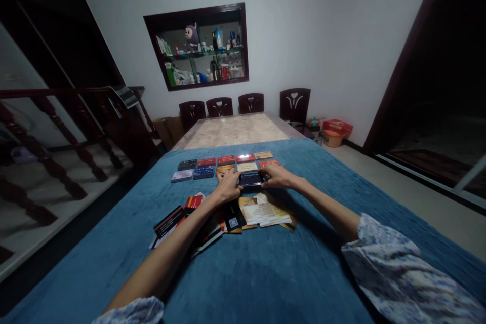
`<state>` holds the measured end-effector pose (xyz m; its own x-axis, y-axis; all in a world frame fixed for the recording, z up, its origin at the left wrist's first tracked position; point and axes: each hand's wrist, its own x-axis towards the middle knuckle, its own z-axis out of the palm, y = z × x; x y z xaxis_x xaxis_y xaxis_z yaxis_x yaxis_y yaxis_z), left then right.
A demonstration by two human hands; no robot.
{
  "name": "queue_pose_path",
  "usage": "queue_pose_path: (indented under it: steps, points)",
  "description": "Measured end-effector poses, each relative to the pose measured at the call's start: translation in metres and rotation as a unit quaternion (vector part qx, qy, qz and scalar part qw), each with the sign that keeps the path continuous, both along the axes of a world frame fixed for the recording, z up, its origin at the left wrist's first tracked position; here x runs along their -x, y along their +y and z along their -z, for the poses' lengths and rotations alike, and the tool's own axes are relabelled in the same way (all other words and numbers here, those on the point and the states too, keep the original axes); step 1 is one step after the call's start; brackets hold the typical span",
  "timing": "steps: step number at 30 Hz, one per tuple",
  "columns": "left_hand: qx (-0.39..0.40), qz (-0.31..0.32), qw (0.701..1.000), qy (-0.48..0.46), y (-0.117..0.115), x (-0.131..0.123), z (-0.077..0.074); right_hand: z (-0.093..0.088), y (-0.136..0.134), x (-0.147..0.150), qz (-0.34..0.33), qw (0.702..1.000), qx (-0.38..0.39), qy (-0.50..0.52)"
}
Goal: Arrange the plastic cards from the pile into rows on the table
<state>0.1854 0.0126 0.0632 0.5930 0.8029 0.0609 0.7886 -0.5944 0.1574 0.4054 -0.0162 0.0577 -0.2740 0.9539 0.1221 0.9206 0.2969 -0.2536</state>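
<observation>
Between my hands lies a dark card stack, apparently on the blue cloth in front of the neat rows of cards. My left hand has its fingers curled at the left side of that stack, partly covering an orange card stack. From the right, my right hand grips the other side with bent fingers, close to a red card stack. A pale yellow card stack sits just behind the dark one. Nearer to me, loose cards spread in a messy pile, partly hidden under my left forearm.
More stacks, including a blue card stack and a white card stack, stand at the left of the rows. The blue cloth covers the near part of the long table. Dark chairs stand around its far end.
</observation>
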Motion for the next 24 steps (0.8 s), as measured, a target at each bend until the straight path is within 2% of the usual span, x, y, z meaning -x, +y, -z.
queue_pose_path:
  steps: [9,19,24]
  points:
    - [-0.007,-0.004,1.000,0.016,0.022,-0.010,0.009,-0.014,0.006,0.005,0.043,0.996,0.030,-0.076]
    - [-0.014,0.006,0.999,0.031,0.029,-0.014,0.015,-0.010,0.022,0.004,0.057,0.988,0.067,-0.123]
    - [-0.015,0.012,0.999,0.037,0.030,-0.016,0.016,-0.006,0.027,0.004,0.053,0.988,0.058,-0.132]
